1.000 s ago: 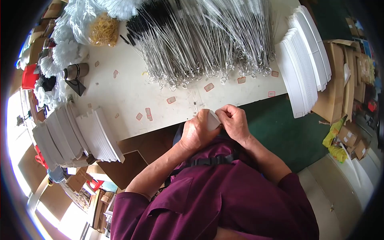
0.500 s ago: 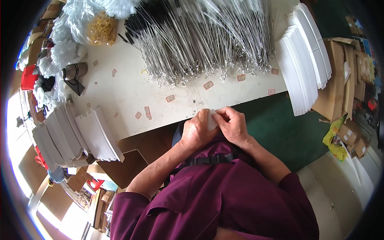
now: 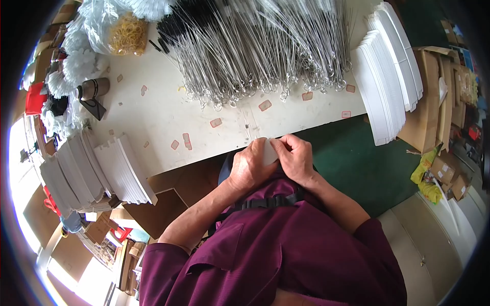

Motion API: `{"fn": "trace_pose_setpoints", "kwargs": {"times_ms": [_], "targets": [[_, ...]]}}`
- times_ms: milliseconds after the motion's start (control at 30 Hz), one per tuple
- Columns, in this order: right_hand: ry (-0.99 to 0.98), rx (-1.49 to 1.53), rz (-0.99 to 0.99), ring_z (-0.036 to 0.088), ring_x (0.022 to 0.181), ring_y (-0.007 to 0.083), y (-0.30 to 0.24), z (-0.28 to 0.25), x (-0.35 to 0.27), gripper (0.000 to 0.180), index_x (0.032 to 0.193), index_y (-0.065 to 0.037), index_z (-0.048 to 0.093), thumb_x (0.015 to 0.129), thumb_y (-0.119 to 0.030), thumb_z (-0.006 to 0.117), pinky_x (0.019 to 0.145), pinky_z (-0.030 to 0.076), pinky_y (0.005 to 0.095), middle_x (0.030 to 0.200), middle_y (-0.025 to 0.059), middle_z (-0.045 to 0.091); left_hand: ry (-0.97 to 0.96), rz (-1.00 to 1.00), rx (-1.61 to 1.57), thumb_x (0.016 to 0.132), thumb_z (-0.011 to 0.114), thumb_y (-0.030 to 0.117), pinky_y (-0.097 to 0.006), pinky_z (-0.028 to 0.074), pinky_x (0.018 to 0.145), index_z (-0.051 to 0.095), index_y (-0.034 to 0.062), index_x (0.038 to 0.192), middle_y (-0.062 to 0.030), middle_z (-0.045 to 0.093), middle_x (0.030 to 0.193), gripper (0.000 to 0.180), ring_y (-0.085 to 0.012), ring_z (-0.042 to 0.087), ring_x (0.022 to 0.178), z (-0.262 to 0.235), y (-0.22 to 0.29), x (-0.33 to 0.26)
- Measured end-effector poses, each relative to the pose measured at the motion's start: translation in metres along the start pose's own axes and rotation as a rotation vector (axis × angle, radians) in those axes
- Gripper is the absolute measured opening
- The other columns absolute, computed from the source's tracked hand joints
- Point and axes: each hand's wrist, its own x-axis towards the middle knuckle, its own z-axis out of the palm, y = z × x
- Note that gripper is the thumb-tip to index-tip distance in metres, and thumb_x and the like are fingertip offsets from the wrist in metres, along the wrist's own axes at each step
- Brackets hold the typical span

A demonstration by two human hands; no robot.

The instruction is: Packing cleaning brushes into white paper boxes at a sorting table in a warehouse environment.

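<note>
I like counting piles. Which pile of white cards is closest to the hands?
The stack at the table's right end; it lies closer to the right hand than the left-side stacks do to either hand.

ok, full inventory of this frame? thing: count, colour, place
wire brushes: large pile, silver, table far side
white card stacks: several, table right end
white card stacks: several, table left edge
rubber bands: one bagful, yellow, far left
stickers: many scattered, pinkish, tabletop
cardboard boxes: several, brown, right
floor: green, under table
white card: one, between both hands
left hand: on card
right hand: on card
</note>
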Motion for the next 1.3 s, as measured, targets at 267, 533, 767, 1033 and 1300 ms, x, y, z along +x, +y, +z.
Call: {"fn": "trace_pose_setpoints", "kwargs": {"times_ms": [267, 533, 767, 1033, 1300], "targets": [[-0.059, 0.043, -0.117, 0.067, 0.066, 0.0123, 0.004, 0.001, -0.005, 0.029, 0.111, 0.001, 0.072, 0.093, -0.022, 0.074, 0.064, 0.055, 0.0306, 0.075, 0.0118, 0.073, -0.029, -0.109, -0.076, 0.076, 0.078, 0.022, -0.048, 0.058, 0.067, 0.055, -0.0028, 0.109, -0.0242, 0.068, 0.089, 0.047, -0.0415, 0.07, 0.078, -0.002, -0.006, 0.0], [-0.254, -0.008, -0.055, 0.07, 0.069, 0.0163, 0.005, 0.0, -0.016, 0.051, 0.138, -0.001, 0.058, 0.093, -0.021, 0.073, 0.069, 0.056, 0.0308, 0.084, 0.0158, 0.073, -0.041, -0.134, -0.102, 0.077, 0.076, 0.018, -0.049, 0.058, 0.071, 0.056, -0.0045, 0.114, -0.028, 0.069, 0.09, 0.048, -0.0441, 0.07, 0.083, -0.003, -0.019, -0.002], [-0.289, -0.073, -0.119, 0.075, 0.078, 0.0273, 0.003, 0.002, -0.016, 0.05, 0.139, 0.0, 0.055, 0.095, -0.019, 0.069, 0.071, 0.056, 0.0342, 0.086, 0.0222, 0.072, -0.021, -0.138, -0.093, 0.076, 0.076, 0.014, -0.048, 0.059, 0.073, 0.057, -0.005, 0.115, -0.0291, 0.069, 0.091, 0.048, -0.0449, 0.071, 0.083, -0.003, -0.021, -0.006], [-0.328, -0.045, -0.074, 0.073, 0.092, 0.0347, 0.001, 0.007, -0.017, 0.05, 0.143, 0.002, 0.05, 0.099, -0.018, 0.063, 0.08, 0.056, 0.0384, 0.099, 0.0268, 0.07, 0.002, -0.159, -0.14, 0.074, 0.078, 0.015, -0.047, 0.059, 0.073, 0.058, -0.0046, 0.114, -0.0283, 0.069, 0.091, 0.049, -0.0442, 0.071, 0.084, -0.008, -0.023, -0.008], [-0.295, -0.169, -0.277, 0.069, 0.1, 0.0429, 0.011, 0.018, -0.022, 0.053, 0.148, 0.002, 0.043, 0.1, -0.016, 0.058, 0.084, 0.056, 0.0417, 0.109, 0.03, 0.068, -0.007, -0.216, -0.206, 0.074, 0.079, 0.016, -0.045, 0.059, 0.074, 0.06, -0.004, 0.114, -0.0269, 0.07, 0.091, 0.049, -0.0419, 0.072, 0.086, -0.007, -0.03, -0.012]]}}
